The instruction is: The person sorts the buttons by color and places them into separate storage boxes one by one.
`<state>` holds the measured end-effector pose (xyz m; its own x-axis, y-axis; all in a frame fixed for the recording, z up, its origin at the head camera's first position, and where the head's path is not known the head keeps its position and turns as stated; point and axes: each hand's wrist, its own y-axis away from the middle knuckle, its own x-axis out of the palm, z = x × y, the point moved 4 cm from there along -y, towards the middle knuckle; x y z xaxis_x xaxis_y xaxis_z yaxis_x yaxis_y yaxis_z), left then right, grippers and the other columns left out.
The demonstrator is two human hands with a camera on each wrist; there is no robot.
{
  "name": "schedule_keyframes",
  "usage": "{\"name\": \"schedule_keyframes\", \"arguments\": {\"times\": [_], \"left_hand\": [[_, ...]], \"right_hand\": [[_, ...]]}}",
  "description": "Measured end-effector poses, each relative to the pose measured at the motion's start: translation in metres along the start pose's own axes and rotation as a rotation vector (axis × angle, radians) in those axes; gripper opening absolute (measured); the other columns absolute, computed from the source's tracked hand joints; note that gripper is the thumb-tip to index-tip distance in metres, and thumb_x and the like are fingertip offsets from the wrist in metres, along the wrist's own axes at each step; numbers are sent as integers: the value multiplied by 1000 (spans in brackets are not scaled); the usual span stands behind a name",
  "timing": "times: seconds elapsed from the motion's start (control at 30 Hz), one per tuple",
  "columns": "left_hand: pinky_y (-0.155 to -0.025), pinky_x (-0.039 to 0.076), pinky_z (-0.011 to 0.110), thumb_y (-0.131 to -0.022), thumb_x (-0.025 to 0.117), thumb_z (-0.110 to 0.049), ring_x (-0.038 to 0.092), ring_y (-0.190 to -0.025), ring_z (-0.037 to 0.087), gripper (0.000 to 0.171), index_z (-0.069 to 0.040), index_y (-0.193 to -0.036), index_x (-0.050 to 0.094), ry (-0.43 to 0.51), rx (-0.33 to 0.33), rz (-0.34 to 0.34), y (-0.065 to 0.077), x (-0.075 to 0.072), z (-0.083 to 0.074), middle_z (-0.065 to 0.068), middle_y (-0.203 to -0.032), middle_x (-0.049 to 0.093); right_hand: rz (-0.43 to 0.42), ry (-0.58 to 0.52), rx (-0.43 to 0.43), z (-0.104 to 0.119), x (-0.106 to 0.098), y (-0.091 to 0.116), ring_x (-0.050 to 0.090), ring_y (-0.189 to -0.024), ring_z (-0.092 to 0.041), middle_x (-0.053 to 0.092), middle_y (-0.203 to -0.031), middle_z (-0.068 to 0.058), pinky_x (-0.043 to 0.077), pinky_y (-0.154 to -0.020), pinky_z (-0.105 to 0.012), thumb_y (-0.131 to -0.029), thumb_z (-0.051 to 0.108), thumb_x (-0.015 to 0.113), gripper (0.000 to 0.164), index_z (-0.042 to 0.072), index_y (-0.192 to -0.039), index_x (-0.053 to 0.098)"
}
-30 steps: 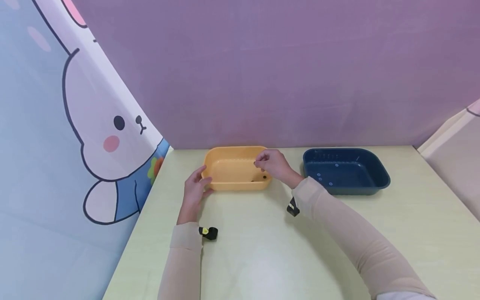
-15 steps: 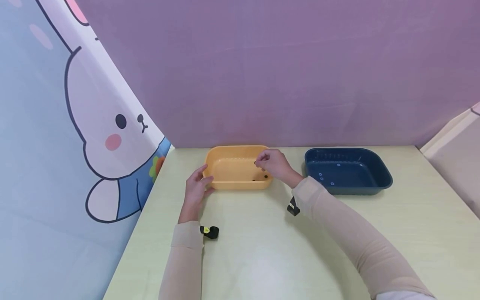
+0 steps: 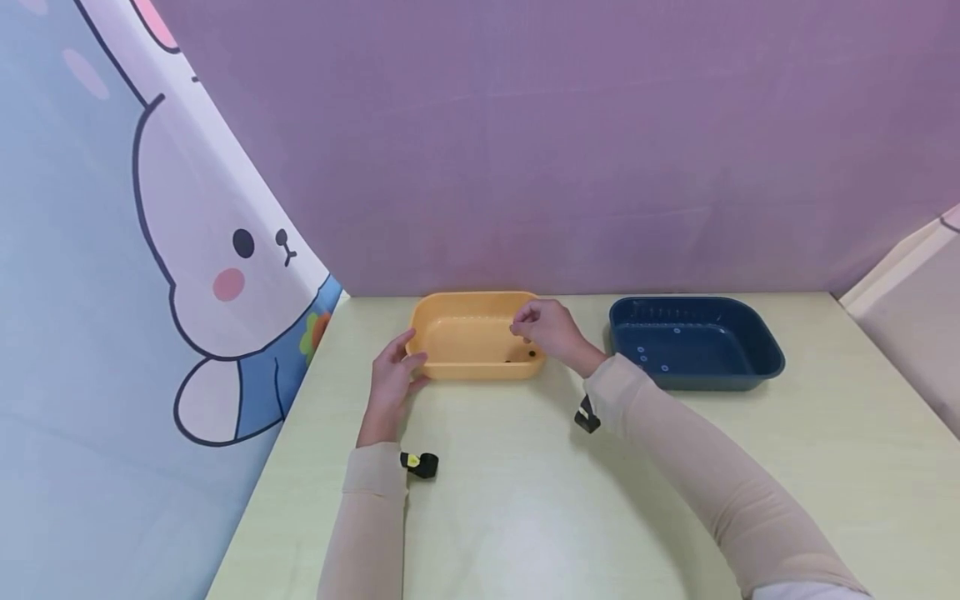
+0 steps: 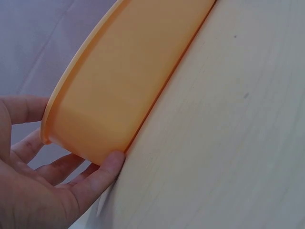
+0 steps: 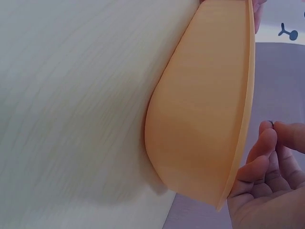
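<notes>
A yellow plastic tray (image 3: 457, 372) sits near the back of the table. My left hand (image 3: 391, 375) grips its left end, and in the left wrist view the fingers (image 4: 107, 167) lie along the rim and wall. Over the tray's right end, my right hand (image 3: 551, 329) pinches a small dark piece (image 5: 272, 124), mostly hidden between thumb and fingertip. Below that hand, another dark round piece (image 3: 532, 353) lies in the tray, with one more dark piece (image 3: 507, 362) partly behind the front wall.
To the right stands a navy tray (image 3: 712, 383) with several small pieces marked by pale rings (image 3: 664, 367) inside. A purple backdrop (image 3: 525, 167) rises behind the table (image 3: 510, 500). A cartoon rabbit cloth (image 3: 225, 267) hangs at the left.
Both hands have stayed in nearly the same place. The dark piece that showed at my right fingertips in the head view is now hidden there.
</notes>
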<state>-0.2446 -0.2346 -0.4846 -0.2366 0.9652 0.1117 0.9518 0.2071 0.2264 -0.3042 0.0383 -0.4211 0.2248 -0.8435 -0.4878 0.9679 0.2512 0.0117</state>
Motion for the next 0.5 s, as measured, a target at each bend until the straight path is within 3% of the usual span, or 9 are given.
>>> {"name": "schedule_keyframes", "arguments": {"times": [0.23,0.5], "left_hand": [[-96,54,47,-96,63,-4,48,-135,31,59,-19,-151,48,9,-4,2,1,1,0,7,-163,30],[-94,55,45,-95,63,-3,50,-133,31,59,-19,-150,49,10,-15,-4,0,0,-1,7,-163,31]], "right_hand": [[4,-14,2,1,0,3,67,-89,-42,68,-88,-11,56,-76,-48,-94,8,70,7,2,-96,67],[-5,-8,4,0,0,3,67,-88,-41,67,-88,-11,57,-79,-49,-94,9,70,7,2,-97,68]]}}
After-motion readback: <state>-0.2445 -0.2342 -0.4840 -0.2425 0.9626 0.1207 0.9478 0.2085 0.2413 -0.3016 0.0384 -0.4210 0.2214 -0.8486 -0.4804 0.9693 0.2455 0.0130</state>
